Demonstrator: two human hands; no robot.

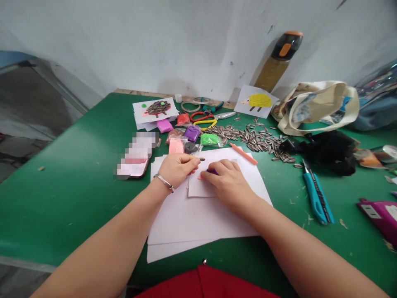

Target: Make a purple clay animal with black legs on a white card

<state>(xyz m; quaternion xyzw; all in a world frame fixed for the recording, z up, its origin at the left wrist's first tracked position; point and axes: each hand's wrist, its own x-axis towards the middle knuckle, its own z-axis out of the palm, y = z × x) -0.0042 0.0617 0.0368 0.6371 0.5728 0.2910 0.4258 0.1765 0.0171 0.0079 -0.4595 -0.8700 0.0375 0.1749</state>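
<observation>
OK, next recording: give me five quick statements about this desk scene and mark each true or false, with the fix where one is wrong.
1. The left hand holds a seed at its fingertips. True.
2. The bracelet is on the right wrist. False: the bracelet is on the left wrist.
3. The right hand rests on the small sheet. True.
4. The cutter lies left of the large paper. False: the cutter lies to its right.
5. The phone lies left of the seed pile. True.
</observation>
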